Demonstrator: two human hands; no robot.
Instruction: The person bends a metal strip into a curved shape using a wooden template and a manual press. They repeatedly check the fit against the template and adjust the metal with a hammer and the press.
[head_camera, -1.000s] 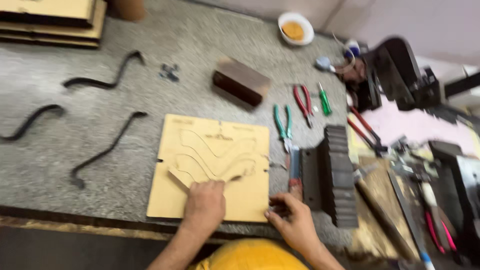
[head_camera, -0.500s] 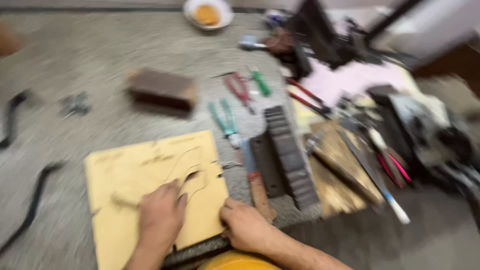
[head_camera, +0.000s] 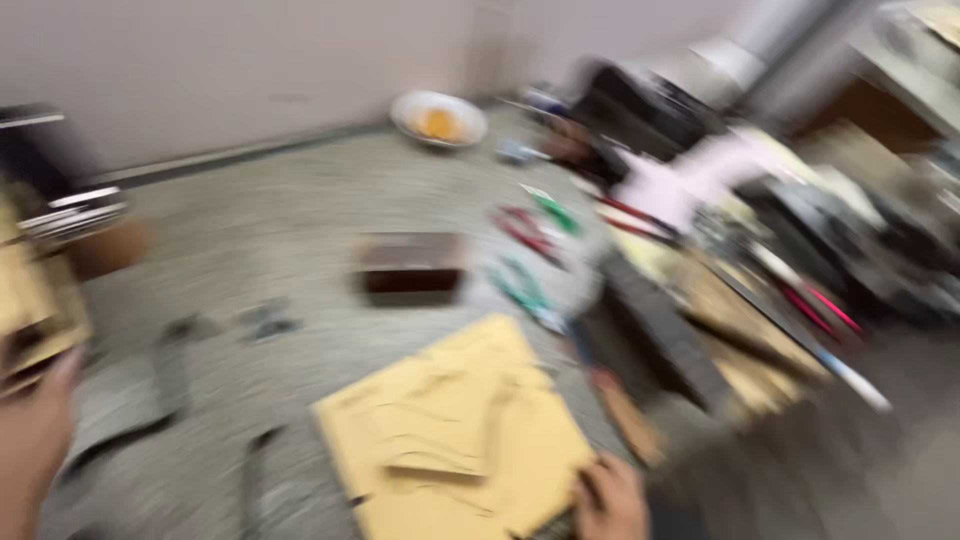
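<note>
While a white bowl (head_camera: 437, 118) holds something orange, the right hand (head_camera: 610, 500) touches the board (head_camera: 460, 430), grip indiscernible.

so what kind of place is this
Likely a craft or repair workshop: hand tools with red and green handles lie scattered on a grey worktop, beside a cut wooden template board and a cluttered tool pile.

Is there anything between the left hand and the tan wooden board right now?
Yes. The left hand is raised off to the side, apart from the tan wooden board. Dark curved strips lie on the grey table between them. The right hand touches the board's edge.
</note>
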